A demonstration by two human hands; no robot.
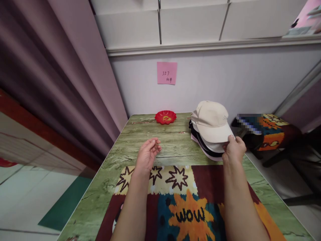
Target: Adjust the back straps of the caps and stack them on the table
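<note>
A stack of baseball caps stands on the right side of the table, with a cream baseball cap (pixel 212 115) on top. White, black and pale pink brims show beneath it. My right hand (pixel 234 149) is closed on the right edge of the cream cap's brim, thumb on top; its other fingers are mostly hidden. To the left of the stack, my left hand (pixel 149 152) hovers over the table empty, its fingers loosely curled and slightly apart.
A red scalloped dish (pixel 166 117) sits at the back of the green wood-patterned table (pixel 105 180). A colourful "WOW" mat (pixel 209 179) covers the near part. Behind is a wall with a pink note (pixel 167 73); a purple curtain (pixel 82 67) hangs left. A dark stool (pixel 283 157) stands right.
</note>
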